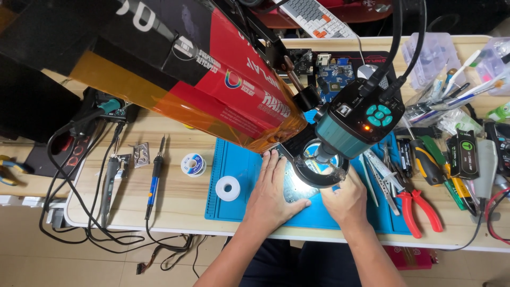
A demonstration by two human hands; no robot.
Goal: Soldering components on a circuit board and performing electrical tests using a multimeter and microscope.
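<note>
Both hands, left hand [271, 191] and right hand [348, 199], lie flat and spread, steadying a lit circuit board [295, 186] between them under the microscope camera [350, 125].

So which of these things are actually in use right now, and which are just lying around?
In use: left hand, right hand, lit board under them, ring light, teal microscope camera, blue mat.

Lying about: soldering irons, solder spools, red pliers, screwdriver, keyboard.

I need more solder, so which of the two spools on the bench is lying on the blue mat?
The plain white spool, at the blue mat's left edge, nearest the left hand. The other spool, with a blue label, sits on bare wood further left.
</note>
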